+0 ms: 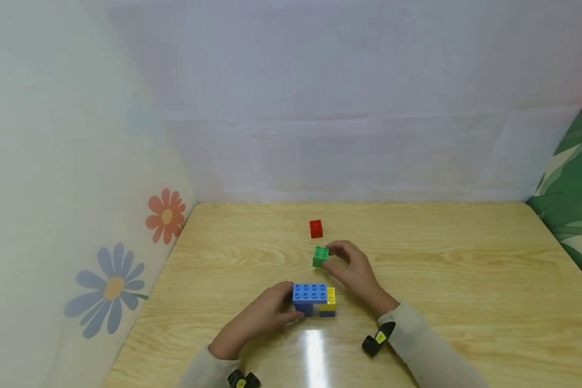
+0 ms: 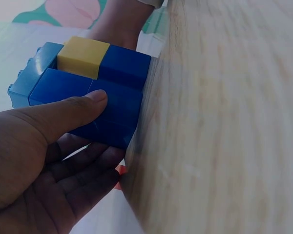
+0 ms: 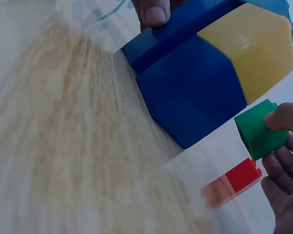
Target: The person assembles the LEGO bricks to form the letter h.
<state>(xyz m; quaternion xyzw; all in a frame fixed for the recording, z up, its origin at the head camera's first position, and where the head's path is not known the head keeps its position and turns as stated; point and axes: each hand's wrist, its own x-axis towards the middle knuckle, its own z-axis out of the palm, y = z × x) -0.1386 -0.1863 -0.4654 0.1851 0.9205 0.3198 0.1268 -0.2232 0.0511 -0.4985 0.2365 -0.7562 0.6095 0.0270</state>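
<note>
My left hand (image 1: pixel 268 311) grips a small block structure from its left side, the thumb in front and the fingers behind. On top of it lies a long light-blue brick (image 1: pixel 310 292). Beneath are dark blue bricks (image 2: pixel 119 105) and a yellow brick (image 2: pixel 83 57), which sticks out at the right end in the head view. My right hand (image 1: pixel 353 272) pinches a green brick (image 1: pixel 320 256) between thumb and fingers, behind the structure and apart from it. The green brick looks tilted in the right wrist view (image 3: pixel 261 127).
A red brick (image 1: pixel 316 229) stands on the wooden table (image 1: pixel 441 258) beyond the green one. A pale wall (image 1: pixel 349 156) rises behind the table, with flower-patterned panels at left and right.
</note>
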